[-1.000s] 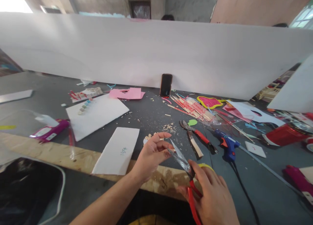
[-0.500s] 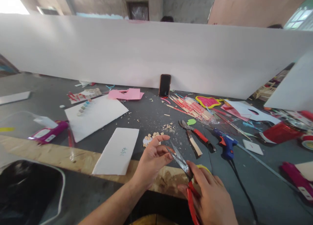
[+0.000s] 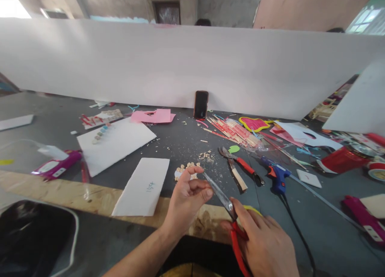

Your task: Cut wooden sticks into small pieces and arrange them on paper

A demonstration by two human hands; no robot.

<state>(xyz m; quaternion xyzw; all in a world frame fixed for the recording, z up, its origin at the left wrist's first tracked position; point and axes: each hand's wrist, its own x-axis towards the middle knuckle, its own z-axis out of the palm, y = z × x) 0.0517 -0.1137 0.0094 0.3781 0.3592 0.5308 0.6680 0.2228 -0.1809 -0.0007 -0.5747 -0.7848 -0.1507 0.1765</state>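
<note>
My right hand (image 3: 264, 241) grips a pair of scissors (image 3: 221, 197) by their red handles, and the blades are closed, pointing up and left. My left hand (image 3: 188, 202) is beside the blade tips with thumb and fingers pinched together. Whatever sits in that pinch is too small or too hidden to name. Just behind the left fingers lies a white piece (image 3: 178, 174) edged with small pale wooden bits, partly covered by the hand. Beyond it, tiny crumbs and chips (image 3: 207, 156) are scattered on the dark table.
Red-handled pruning shears (image 3: 245, 164) and a blue glue gun (image 3: 279, 178) lie on the right. A white foam board (image 3: 142, 188) is at left, with a larger white sheet (image 3: 117, 144) behind. A phone (image 3: 201, 104) leans against the white partition (image 3: 150, 64). Sticks (image 3: 231, 130) lie at the back.
The scissor blades have gone from parted to closed near my left fingertips. Both hands stay in nearly the same place; the whole view has shifted slightly.
</note>
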